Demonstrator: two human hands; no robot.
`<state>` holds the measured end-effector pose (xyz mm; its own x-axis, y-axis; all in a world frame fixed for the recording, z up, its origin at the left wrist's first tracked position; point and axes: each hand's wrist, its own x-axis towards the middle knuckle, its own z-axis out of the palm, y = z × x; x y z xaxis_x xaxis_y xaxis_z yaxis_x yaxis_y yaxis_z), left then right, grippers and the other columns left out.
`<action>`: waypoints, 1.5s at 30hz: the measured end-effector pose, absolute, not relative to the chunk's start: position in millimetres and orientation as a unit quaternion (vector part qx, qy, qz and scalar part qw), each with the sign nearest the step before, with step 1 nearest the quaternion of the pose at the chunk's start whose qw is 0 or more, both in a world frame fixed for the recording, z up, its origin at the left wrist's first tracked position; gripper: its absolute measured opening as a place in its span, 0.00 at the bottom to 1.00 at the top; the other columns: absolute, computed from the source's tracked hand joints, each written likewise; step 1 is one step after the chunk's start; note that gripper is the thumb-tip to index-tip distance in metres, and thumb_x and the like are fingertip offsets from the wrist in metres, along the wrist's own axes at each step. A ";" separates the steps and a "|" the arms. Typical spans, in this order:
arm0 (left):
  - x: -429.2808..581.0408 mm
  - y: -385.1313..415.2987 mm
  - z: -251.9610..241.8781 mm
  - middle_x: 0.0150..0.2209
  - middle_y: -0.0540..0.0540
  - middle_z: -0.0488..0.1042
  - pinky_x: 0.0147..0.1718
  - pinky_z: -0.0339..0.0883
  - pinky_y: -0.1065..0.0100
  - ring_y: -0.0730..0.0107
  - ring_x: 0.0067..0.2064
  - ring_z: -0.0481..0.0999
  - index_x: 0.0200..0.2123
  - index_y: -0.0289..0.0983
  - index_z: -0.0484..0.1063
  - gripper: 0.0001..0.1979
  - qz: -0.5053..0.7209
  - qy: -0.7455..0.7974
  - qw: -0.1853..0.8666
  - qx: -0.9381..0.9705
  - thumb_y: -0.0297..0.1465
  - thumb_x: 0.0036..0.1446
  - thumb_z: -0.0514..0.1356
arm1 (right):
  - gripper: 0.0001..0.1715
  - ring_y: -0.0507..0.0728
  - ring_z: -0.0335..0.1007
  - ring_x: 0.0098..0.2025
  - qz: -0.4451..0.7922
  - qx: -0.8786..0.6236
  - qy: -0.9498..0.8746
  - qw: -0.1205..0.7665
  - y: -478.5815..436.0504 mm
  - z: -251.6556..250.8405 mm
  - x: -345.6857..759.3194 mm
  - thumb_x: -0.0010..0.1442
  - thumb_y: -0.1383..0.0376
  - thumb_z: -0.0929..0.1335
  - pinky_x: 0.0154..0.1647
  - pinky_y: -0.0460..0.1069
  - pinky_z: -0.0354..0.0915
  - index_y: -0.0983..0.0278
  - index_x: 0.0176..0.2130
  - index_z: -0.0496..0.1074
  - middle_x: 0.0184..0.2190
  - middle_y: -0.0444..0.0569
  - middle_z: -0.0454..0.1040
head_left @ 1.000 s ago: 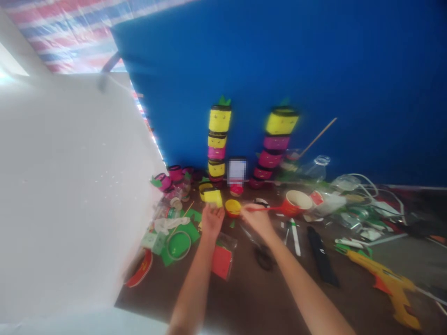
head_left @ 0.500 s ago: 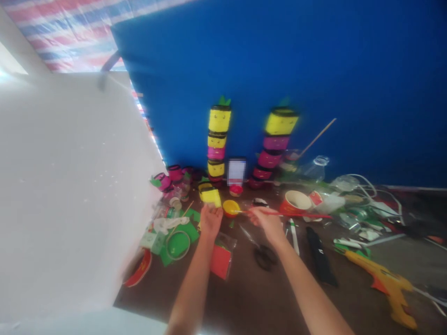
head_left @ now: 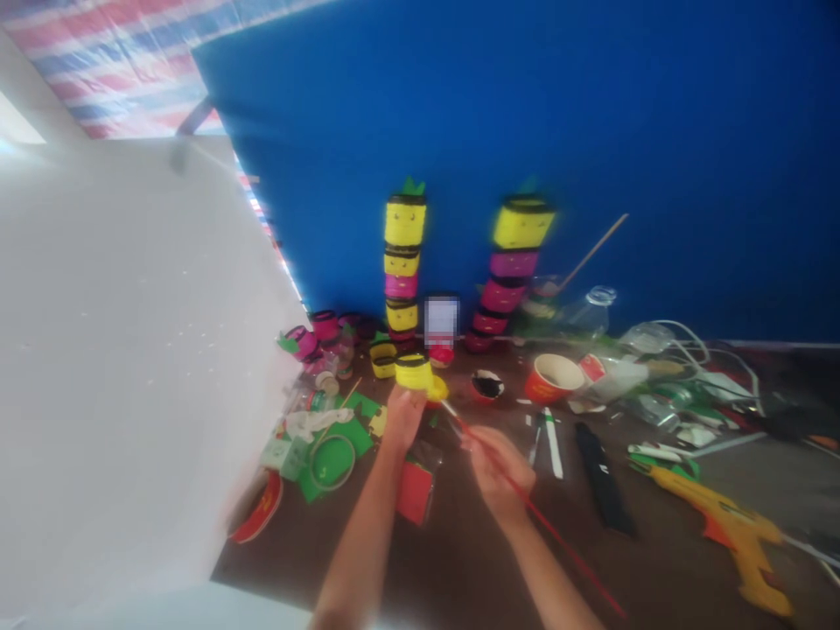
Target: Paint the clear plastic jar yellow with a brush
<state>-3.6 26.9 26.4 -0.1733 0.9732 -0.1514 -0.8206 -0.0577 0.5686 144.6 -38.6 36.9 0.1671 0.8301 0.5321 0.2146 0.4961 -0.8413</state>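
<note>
My left hand (head_left: 403,418) is closed on a yellow cup (head_left: 413,372) with a black rim, held above the table. My right hand (head_left: 500,468) grips a long red paintbrush (head_left: 557,531). The brush tip points up and left, close to a small bowl of yellow paint (head_left: 437,389) that the cup partly hides; whether it touches the paint or the cup I cannot tell. A bowl of black paint (head_left: 487,386) stands to the right. Behind the left hand sits another yellow cup with black edging (head_left: 383,360). Scissors seen earlier are mostly covered by the right hand.
Two stacks of painted cups, one left (head_left: 404,227) and one right (head_left: 504,297), lean by the blue board (head_left: 623,131). A yellow glue gun (head_left: 728,521), black case (head_left: 602,477), white pen (head_left: 553,444), paper bowl (head_left: 555,378), green sheet (head_left: 351,446) and red packet (head_left: 415,492) lie around.
My left hand has raised and turned the yellow cup, moving it slightly right over the yellow paint bowl. My right hand has come nearer and the brush has swung from level to slanted.
</note>
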 end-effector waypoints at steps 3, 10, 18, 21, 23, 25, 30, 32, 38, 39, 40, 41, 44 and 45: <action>-2.0 24.1 30.3 0.37 0.44 0.76 0.51 0.62 0.60 0.63 0.45 0.74 0.37 0.36 0.71 0.13 0.701 0.296 0.618 0.196 0.31 0.45 0.64 | 0.08 0.52 0.74 0.28 0.156 -0.387 -0.655 0.630 -36.0 37.2 142.7 0.55 0.70 0.66 0.33 0.48 0.73 0.62 0.36 0.75 0.30 0.48 0.76; 0.1 23.4 33.2 0.36 0.45 0.76 0.48 0.64 0.61 0.64 0.41 0.74 0.36 0.37 0.72 0.17 0.702 0.284 0.612 0.228 0.34 0.39 0.67 | 0.07 0.52 0.74 0.29 0.149 -0.398 -0.659 0.621 -36.2 39.3 144.0 0.56 0.70 0.66 0.32 0.48 0.73 0.63 0.35 0.73 0.28 0.48 0.75; -2.0 21.5 31.5 0.39 0.44 0.76 0.50 0.62 0.60 0.63 0.44 0.74 0.37 0.36 0.72 0.21 0.705 0.252 0.623 0.228 0.37 0.37 0.68 | 0.07 0.51 0.73 0.28 0.210 -0.432 -0.622 0.618 -44.8 49.5 144.6 0.57 0.69 0.66 0.30 0.47 0.72 0.63 0.35 0.73 0.30 0.48 0.74; -1.5 20.7 32.3 0.36 0.45 0.76 0.48 0.63 0.61 0.64 0.41 0.74 0.35 0.37 0.72 0.17 0.703 0.256 0.624 0.227 0.35 0.39 0.67 | 0.06 0.51 0.73 0.27 0.215 -0.422 -0.627 0.618 -43.5 50.9 144.1 0.56 0.69 0.66 0.29 0.46 0.72 0.63 0.35 0.74 0.30 0.47 0.75; -0.9 20.3 33.5 0.35 0.46 0.76 0.47 0.64 0.61 0.65 0.40 0.74 0.35 0.37 0.71 0.16 0.702 0.257 0.624 0.226 0.34 0.40 0.66 | 0.06 0.51 0.73 0.27 0.218 -0.415 -0.637 0.612 -43.4 50.9 144.3 0.56 0.69 0.66 0.29 0.46 0.72 0.63 0.34 0.74 0.30 0.48 0.75; -0.2 19.8 35.2 0.35 0.45 0.75 0.47 0.63 0.61 0.64 0.41 0.74 0.36 0.37 0.71 0.16 0.700 0.258 0.627 0.223 0.34 0.40 0.66 | 0.05 0.52 0.73 0.28 0.224 -0.417 -0.637 0.609 -44.5 50.8 144.7 0.56 0.68 0.66 0.29 0.47 0.72 0.63 0.34 0.74 0.30 0.49 0.74; 0.7 18.7 37.0 0.36 0.44 0.75 0.48 0.62 0.60 0.63 0.42 0.74 0.37 0.37 0.71 0.17 0.694 0.271 0.633 0.211 0.33 0.41 0.65 | 0.07 0.52 0.73 0.29 0.234 -0.431 -0.617 0.615 -46.4 49.2 145.2 0.57 0.68 0.65 0.27 0.46 0.72 0.63 0.36 0.73 0.32 0.50 0.74; 0.8 18.5 35.9 0.37 0.44 0.75 0.47 0.63 0.61 0.63 0.42 0.74 0.37 0.37 0.71 0.17 0.696 0.257 0.633 0.221 0.34 0.41 0.65 | 0.07 0.52 0.73 0.29 0.220 -0.417 -0.636 0.611 -45.6 48.5 145.9 0.57 0.69 0.65 0.28 0.46 0.72 0.63 0.35 0.73 0.31 0.49 0.74; 0.0 19.6 33.0 0.38 0.44 0.76 0.47 0.64 0.61 0.63 0.42 0.74 0.37 0.37 0.71 0.19 0.700 0.239 0.628 0.240 0.36 0.39 0.66 | 0.07 0.53 0.73 0.31 0.186 -0.432 -0.636 0.612 -47.1 52.4 146.8 0.56 0.70 0.66 0.33 0.49 0.72 0.63 0.35 0.73 0.30 0.49 0.74; -0.1 19.7 33.0 0.38 0.44 0.76 0.47 0.64 0.61 0.62 0.43 0.74 0.37 0.37 0.71 0.19 0.699 0.240 0.629 0.242 0.36 0.39 0.66 | 0.07 0.53 0.72 0.31 0.189 -0.435 -0.633 0.612 -47.7 53.8 146.6 0.56 0.70 0.65 0.33 0.48 0.72 0.63 0.36 0.73 0.30 0.49 0.74; -0.1 19.7 33.1 0.39 0.44 0.76 0.47 0.64 0.61 0.62 0.43 0.74 0.37 0.37 0.71 0.19 0.697 0.239 0.631 0.243 0.36 0.39 0.66 | 0.07 0.52 0.72 0.31 0.191 -0.435 -0.636 0.608 -48.2 55.2 146.5 0.56 0.70 0.65 0.32 0.48 0.72 0.63 0.36 0.73 0.31 0.50 0.75; -0.1 19.7 33.3 0.39 0.44 0.76 0.47 0.63 0.60 0.61 0.44 0.74 0.37 0.37 0.71 0.19 0.696 0.238 0.633 0.242 0.36 0.39 0.66 | 0.07 0.52 0.73 0.31 0.192 -0.432 -0.642 0.604 -48.5 56.4 146.4 0.56 0.70 0.65 0.33 0.48 0.72 0.63 0.35 0.73 0.31 0.50 0.75; 0.1 19.5 33.8 0.39 0.43 0.76 0.48 0.62 0.59 0.60 0.46 0.73 0.37 0.38 0.71 0.18 0.696 0.246 0.633 0.231 0.36 0.41 0.65 | 0.06 0.54 0.73 0.32 0.184 -0.415 -0.654 0.605 -48.5 58.5 146.7 0.55 0.70 0.66 0.34 0.49 0.72 0.63 0.32 0.73 0.28 0.49 0.75; 0.1 19.4 33.8 0.38 0.44 0.76 0.49 0.62 0.59 0.60 0.46 0.73 0.37 0.38 0.71 0.17 0.698 0.250 0.631 0.228 0.35 0.41 0.65 | 0.06 0.54 0.73 0.32 0.180 -0.413 -0.652 0.610 -48.3 58.5 146.7 0.55 0.70 0.66 0.34 0.49 0.72 0.62 0.32 0.73 0.28 0.49 0.75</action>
<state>0.1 19.4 33.8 -0.0985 0.9951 0.0030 -0.7669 -0.0779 0.6370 146.7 -48.3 58.5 0.0850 0.7581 0.6466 0.3180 0.5943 -0.7387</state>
